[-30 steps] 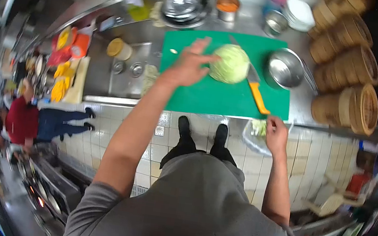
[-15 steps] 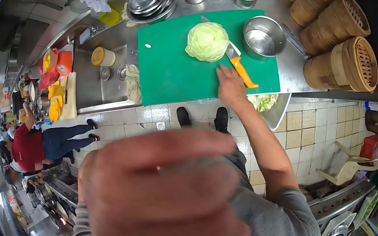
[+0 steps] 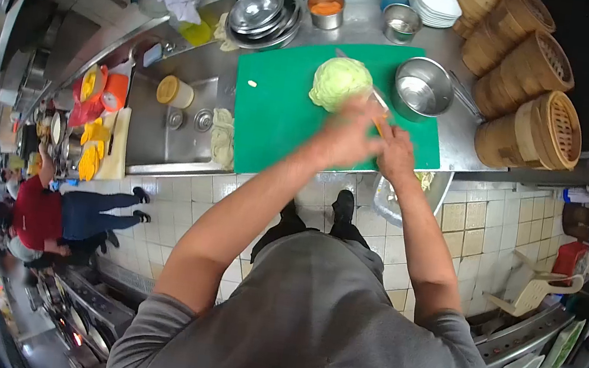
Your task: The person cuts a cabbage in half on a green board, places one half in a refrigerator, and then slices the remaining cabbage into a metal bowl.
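A pale green cabbage (image 3: 340, 83) sits on the green cutting board (image 3: 273, 121). My left hand (image 3: 350, 133), blurred by motion, is over the board just below the cabbage, its fingers apart and holding nothing visible. Beside it, my right hand (image 3: 397, 153) is closed around the orange handle of a knife (image 3: 379, 123), whose blade points up toward the cabbage's right side. A metal pot (image 3: 423, 88) stands on the board's upper right. Near the upper left corner lies a small white piece (image 3: 252, 83).
Left of the board is a sink (image 3: 190, 147) with a lidded tub (image 3: 175, 92). Metal bowls (image 3: 258, 13), a container of orange pieces (image 3: 326, 9) and bamboo steamers (image 3: 531, 134) surround it. Below the board's right edge is a bin (image 3: 437, 196). A person in red (image 3: 38, 216) stands far left.
My left hand has moved from close before the camera to beside the cabbage. My right hand has shifted onto the knife handle, which has turned steeper. The view has shifted, too.
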Available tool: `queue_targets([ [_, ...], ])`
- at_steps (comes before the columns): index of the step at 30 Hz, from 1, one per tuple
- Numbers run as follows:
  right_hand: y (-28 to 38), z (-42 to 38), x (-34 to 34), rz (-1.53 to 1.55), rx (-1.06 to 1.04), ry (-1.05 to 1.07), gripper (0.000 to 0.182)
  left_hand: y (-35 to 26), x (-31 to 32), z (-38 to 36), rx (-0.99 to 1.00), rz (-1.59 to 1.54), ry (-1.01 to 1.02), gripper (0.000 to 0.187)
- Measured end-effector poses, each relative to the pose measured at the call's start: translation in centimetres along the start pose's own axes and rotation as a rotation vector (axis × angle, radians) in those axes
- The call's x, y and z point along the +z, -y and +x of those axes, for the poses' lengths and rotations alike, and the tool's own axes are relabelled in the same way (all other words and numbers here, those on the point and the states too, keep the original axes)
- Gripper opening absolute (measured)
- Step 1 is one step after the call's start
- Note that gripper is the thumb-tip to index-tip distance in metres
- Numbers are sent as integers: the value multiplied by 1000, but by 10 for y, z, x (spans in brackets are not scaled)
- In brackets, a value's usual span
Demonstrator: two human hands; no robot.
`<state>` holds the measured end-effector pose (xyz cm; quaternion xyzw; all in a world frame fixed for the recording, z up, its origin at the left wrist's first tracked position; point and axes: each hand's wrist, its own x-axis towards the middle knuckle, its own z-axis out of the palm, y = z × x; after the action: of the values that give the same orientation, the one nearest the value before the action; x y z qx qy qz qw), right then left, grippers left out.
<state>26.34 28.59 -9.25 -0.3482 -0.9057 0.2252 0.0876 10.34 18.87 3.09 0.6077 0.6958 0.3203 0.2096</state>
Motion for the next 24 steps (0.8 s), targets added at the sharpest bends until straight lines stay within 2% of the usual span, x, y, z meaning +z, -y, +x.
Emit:
queue_targets([
  [1, -9, 1, 8, 8, -6, -10, 62, 20, 5, 10, -124, 298, -297, 69],
  [2, -12, -1, 10, 15, 85, 46, 72, 46, 9, 24, -246, 333, -360, 87],
  [5, -14, -37, -12, 140, 209, 96, 78, 77, -4, 43, -374, 244, -306, 97],
  [6, -12, -55, -24, 205, 212, 55, 82, 94, -9, 45, -353, 146, -253, 98],
  [9, -36, -117, -31, 273, 210, -1, 79, 133, -40, 53, -335, -94, -88, 100],
  [12, -71, -179, -24, 712, 327, 28, 67, 156, -76, 57, -387, -199, 59, 99],
  [14, -64, -201, -45, 686, 342, 20, 59, 190, -83, 64, -373, -204, 129, 98],
  [15, -61, -210, -54, 670, 348, 18, 55, 181, -85, 63, -340, -217, 155, 96],
  [17, -61, -220, -49, 562, 200, -111, 51, 154, -88, 51, -273, -242, 203, 94],
  [18, -61, -221, -48, 541, 152, -153, 50, 160, -79, 43, -152, 71, 155, 93],
  [19, -60, -220, -48, 520, 106, -196, 49, 132, -79, 34, -157, 103, 175, 92],
  [22, -48, -206, -55, 1327, 381, 40, 46, 131, -67, 24, -274, -72, 108, 90],
  [24, -38, -188, -71, 1482, 274, 78, 45, 127, -66, 21, -326, -123, 83, 89],
])
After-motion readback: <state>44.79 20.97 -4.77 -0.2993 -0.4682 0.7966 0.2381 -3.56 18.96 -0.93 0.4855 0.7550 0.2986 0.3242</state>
